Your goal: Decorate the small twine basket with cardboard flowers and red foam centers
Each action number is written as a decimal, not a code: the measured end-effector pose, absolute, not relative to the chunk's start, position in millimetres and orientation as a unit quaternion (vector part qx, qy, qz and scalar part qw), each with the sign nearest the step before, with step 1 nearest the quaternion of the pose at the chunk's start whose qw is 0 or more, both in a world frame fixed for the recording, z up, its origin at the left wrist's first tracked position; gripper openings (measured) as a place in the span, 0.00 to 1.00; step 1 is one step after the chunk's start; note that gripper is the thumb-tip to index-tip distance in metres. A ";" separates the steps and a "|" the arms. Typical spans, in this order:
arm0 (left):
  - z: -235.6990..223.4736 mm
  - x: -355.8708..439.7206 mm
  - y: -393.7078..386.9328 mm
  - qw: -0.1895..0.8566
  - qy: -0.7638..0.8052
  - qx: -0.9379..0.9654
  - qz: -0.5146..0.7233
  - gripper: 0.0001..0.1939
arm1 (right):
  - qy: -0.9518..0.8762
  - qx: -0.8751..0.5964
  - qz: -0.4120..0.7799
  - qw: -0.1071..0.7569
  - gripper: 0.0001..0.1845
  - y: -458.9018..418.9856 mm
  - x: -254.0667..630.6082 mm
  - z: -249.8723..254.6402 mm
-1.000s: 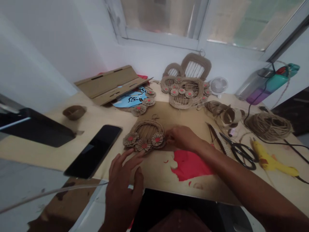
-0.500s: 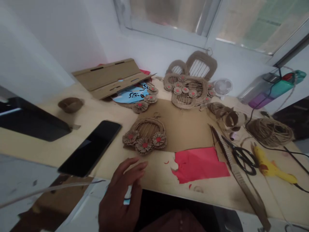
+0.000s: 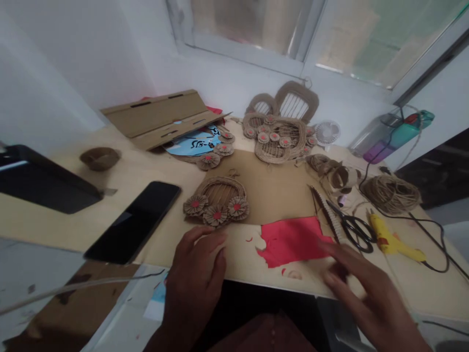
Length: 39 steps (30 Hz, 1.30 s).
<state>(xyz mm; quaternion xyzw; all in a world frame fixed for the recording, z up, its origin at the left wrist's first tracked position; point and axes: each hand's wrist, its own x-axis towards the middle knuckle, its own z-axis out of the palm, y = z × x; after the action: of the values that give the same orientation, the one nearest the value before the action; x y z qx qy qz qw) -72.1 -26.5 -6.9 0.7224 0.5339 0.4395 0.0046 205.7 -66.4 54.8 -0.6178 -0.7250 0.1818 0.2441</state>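
Note:
My left hand point(image 3: 196, 278) rests palm down on the table's near edge, fingers stretched out, just below a small twine basket piece point(image 3: 217, 201) with three paper flowers. My right hand point(image 3: 361, 288) hovers open and blurred over the near right edge of the table, its fingertips beside a torn red paper sheet point(image 3: 291, 239). Neither hand holds anything. A corrugated cardboard strip point(image 3: 326, 215) and black scissors point(image 3: 351, 227) lie just beyond the right hand.
A black phone point(image 3: 134, 222) lies left of the left hand, a dark device point(image 3: 40, 186) farther left. A yellow glue gun point(image 3: 390, 239), twine coil point(image 3: 390, 193), cardboard rolls point(image 3: 339, 176), larger twine baskets point(image 3: 280, 134), a small fan point(image 3: 327, 132), a cardboard box point(image 3: 157, 117) and a bottle point(image 3: 394, 134) ring the table.
My right hand left the small basket piece, went out of sight, and is back at the near right by the red paper. My left hand slid slightly back toward the table edge.

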 end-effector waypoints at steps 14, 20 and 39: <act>-7.4 -58.5 -65.6 0.189 0.590 0.630 0.468 0.09 | -0.784 -0.607 0.124 0.037 0.12 65.2 83.1 34.8; -4.2 -59.6 -58.3 0.188 0.575 0.637 0.477 0.08 | -0.788 -0.599 0.134 0.045 0.14 66.9 85.4 32.7; 6.8 -60.9 -59.7 0.231 0.606 0.601 0.467 0.08 | -0.775 -0.596 0.141 0.156 0.08 57.8 96.0 29.0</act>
<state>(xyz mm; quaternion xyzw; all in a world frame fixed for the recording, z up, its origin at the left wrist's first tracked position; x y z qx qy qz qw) -60.9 -59.7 6.8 0.6011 0.6060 0.4671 0.2309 96.0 57.8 29.0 -0.5960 -0.7749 0.1415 0.1560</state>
